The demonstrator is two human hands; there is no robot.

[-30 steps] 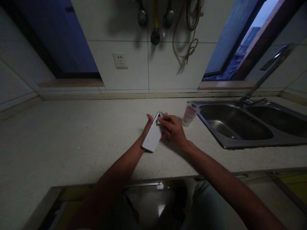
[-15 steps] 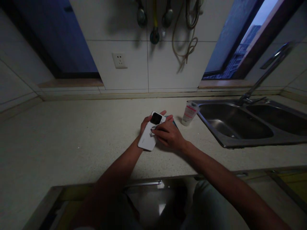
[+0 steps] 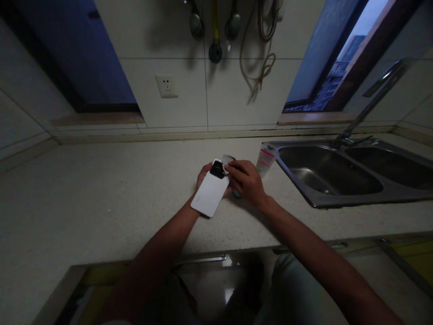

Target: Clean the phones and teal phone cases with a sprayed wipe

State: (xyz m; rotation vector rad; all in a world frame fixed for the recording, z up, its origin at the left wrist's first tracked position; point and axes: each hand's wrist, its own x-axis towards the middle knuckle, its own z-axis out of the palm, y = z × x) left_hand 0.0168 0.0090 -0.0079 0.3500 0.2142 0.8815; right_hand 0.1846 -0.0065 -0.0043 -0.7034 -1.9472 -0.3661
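The dim light left much unclear. Most of the left hand (image 3: 202, 175) lay hidden beneath the flat white rectangular phone (image 3: 209, 196) it gripped, only the fingertips curling round the far edge. The phone was held back-up, just above the pale speckled stone countertop (image 3: 101, 189), near the front edge. The right hand (image 3: 248, 183) had its fingers bent together, tips on the phone's black camera block (image 3: 217, 169). A small pale scrap (image 3: 228, 159) showed just beyond them; whether they pinched it could not be told. Just right of the hands stood a small white tube with a red label (image 3: 265, 159), beside the rim of the steel double sink (image 3: 314, 205). The curved metal tap (image 3: 372, 101) was blurred, and the hoses (image 3: 260, 67) hanging on the tiled wall were cut off at the top.
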